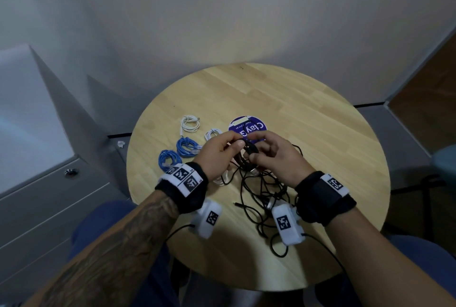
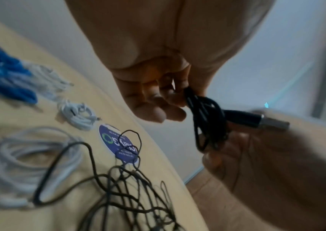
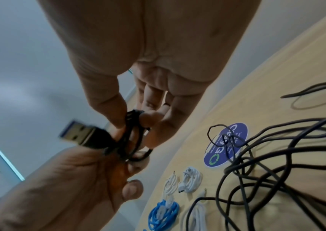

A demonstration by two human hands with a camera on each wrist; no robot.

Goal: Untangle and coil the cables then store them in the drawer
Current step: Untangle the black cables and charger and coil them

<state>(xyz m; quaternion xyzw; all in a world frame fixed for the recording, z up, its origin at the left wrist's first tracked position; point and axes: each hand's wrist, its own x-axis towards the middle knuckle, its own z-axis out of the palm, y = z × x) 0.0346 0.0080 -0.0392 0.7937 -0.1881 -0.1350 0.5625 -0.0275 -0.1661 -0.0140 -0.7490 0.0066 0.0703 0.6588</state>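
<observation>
Both hands meet over the middle of the round table [image 1: 320,114]. My left hand [image 1: 233,145] pinches one side of a small black cable coil [image 1: 249,149]; my right hand [image 1: 256,152] pinches the other side. In the left wrist view my left hand [image 2: 177,106] pinches the black coil [image 2: 207,121], and its USB plug [image 2: 272,123] sticks out over the right hand's fingers [image 2: 266,164]. The right wrist view shows my right hand [image 3: 132,123] pinching the same coil [image 3: 132,140] beside the plug [image 3: 79,134]. A tangle of black cables [image 1: 261,198] lies below the hands.
Two blue coils [image 1: 187,146] [image 1: 169,158] and two white coils [image 1: 190,123] [image 1: 212,134] lie left of the hands, with a looser white cable [image 1: 222,179] under the left wrist. A purple round sticker [image 1: 248,127] sits behind them. A grey drawer cabinet [image 1: 49,195] stands at the left.
</observation>
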